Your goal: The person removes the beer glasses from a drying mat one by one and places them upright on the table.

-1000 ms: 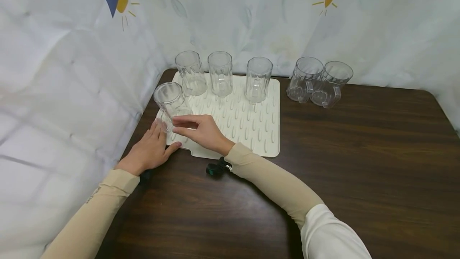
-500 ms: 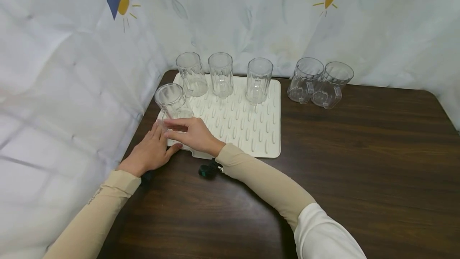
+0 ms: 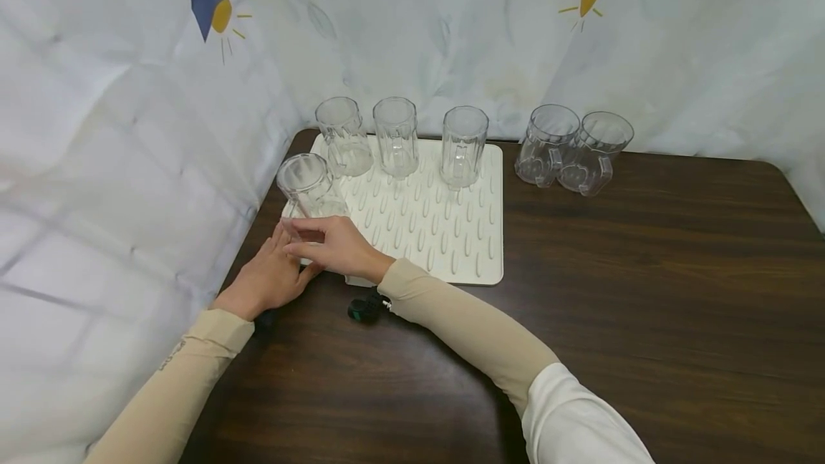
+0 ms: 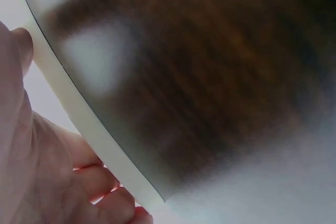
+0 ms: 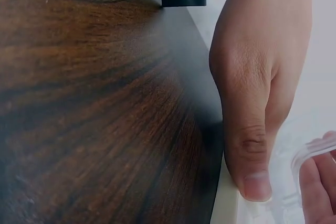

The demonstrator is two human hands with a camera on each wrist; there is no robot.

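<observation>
A clear glass mug (image 3: pixel 306 176) stands upright at the mat's left side, its handle (image 5: pixel 302 163) toward me. The right hand (image 3: pixel 331 242) is at this handle, thumb and fingers curled around it from either side. In the right wrist view, fingertips (image 5: pixel 316 187) show behind the handle. The left hand (image 3: pixel 267 274) rests on the near left corner of the white ribbed mat (image 3: pixel 445 235), fingers straight and thumb along the edge. In the left wrist view, its palm (image 4: pixel 47 166) lies by the mat's edge. The right hand partly hides the left fingers.
Three more glass mugs, a left one (image 3: pixel 344 138), a middle one (image 3: pixel 396 138) and a right one (image 3: pixel 464 149), stand along the mat's far side. Two mugs (image 3: pixel 548 145) stand close together on the dark wooden table (image 3: pixel 644 292). White patterned cloth (image 3: pixel 412 34) hangs behind and left.
The right hand has moved left and slightly nearer me, bringing its fingertips from beside the mug to its handle. The left hand and the mugs keep their places.
</observation>
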